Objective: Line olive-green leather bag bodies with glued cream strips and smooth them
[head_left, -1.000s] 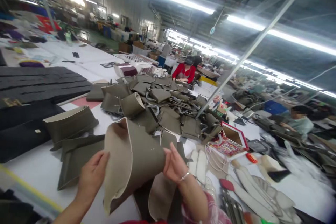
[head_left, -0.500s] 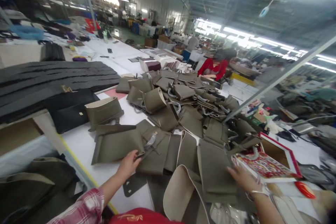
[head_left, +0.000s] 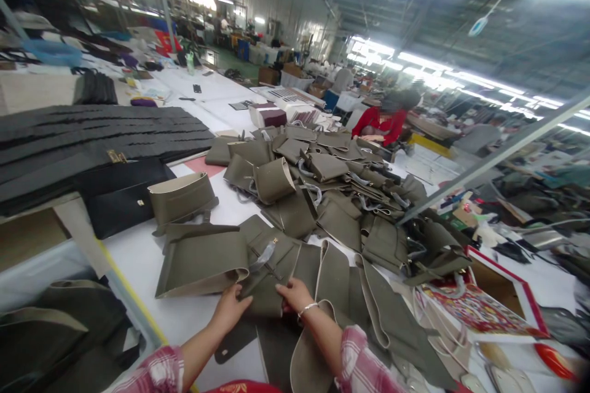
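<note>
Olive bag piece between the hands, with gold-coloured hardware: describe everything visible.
The olive bag piece has a smooth, matte, leather-like surface. On its far half sits small gold-coloured hardware, with clear plastic and a narrow dark strip lying just nearer. It lies broadly flat amid other olive pieces on the white table. The left hand is at its near left corner; the right hand is at its near right edge. Whether either grips it is unclear, and its underside is hidden.

Both hands [head_left: 227, 309] [head_left: 296, 296] near each other
</note>
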Tool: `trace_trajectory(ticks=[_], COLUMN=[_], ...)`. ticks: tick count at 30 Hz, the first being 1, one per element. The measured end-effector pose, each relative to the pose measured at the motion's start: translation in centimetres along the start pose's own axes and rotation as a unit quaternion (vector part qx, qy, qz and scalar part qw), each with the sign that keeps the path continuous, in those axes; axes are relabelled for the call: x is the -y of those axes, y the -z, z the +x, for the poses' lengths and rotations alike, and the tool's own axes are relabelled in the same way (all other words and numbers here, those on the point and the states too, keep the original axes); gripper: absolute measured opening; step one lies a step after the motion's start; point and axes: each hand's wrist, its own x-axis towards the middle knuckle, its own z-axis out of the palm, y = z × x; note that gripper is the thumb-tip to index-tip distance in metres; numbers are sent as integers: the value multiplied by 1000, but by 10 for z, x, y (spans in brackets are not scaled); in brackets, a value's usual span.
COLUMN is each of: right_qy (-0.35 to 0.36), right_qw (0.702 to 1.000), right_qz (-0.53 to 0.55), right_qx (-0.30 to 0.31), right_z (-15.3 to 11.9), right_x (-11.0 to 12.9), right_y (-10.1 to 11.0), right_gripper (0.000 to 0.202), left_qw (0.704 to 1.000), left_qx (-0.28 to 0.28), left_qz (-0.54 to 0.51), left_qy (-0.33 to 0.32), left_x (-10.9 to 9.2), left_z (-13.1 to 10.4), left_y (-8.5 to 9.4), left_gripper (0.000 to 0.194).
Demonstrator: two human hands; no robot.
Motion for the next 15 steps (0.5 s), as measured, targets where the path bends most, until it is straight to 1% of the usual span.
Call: trace_trajectory(ticks=[2, 4, 7, 9, 11, 12, 14, 15], right_qy=[17, 41, 87, 144, 215, 241, 252, 242], right_qw=[999, 996, 988, 979, 970, 965, 945, 926], right_qz=[-34, -75, -122, -115, -42, 24, 199, 288], right_qx=[-11, -18, -42, -82, -109, -102, -58, -33], right_z=[2, -4, -26, -46, -69, -81, -100, -108], right_x=[6, 13, 24, 28, 26, 22, 13, 8], right_y=[7, 21, 50, 72, 92, 101, 111, 114], right_gripper=[29, 28, 27, 29, 33, 33, 31, 32], left_qw=[995, 981, 951, 933, 914, 905, 893, 891], left_qx=[5, 27, 60, 88, 128, 147, 174, 182], left_qz=[-86, -177, -296, -345, -384, -399, -414, -416], left_qy=[50, 77, 72, 55, 33, 21, -7, -22], left_x=[-3, -12, -35, -54, -73, -83, -101, -110], left_z=[-2, -7, -19, -31, -44, -51, -64, -70], left_y=[3, 5, 7, 7, 6, 4, -2, -6], left_gripper=[45, 44, 41, 39, 37, 38, 41, 44])
